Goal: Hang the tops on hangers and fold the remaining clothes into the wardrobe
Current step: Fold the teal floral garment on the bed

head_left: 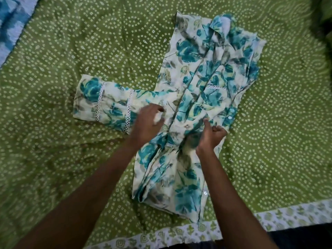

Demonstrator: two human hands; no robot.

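We see the fingers (218,130) of the right hand (212,137) curled up tight, with the thumb poking up, and they pinch a bit of cloth near the middle of the flowery top (203,83). The fingers (158,119) of the left hand (147,124) look a little bent and press down on the top where the sleeve (104,103) joins it. That hand is blurry, so we cannot tell if it pinches the cloth or only pushes on it.

We count two hands and two bare arms. We count one top. It is cream with big blue-green flowers. It lies flat on the bed, its long side running away from us, with some folds down the middle. One sleeve sticks out to the left, and we count two white lace strips across it. Two small white buttons (230,114) show on the right edge, and one more button (205,193) sits lower down.

Under the top lies one green bedsheet (71,51) with white dots in rings. A pale leafy border (269,218) runs along its near edge. One blue and white cloth (10,18) peeks in at the top left corner.
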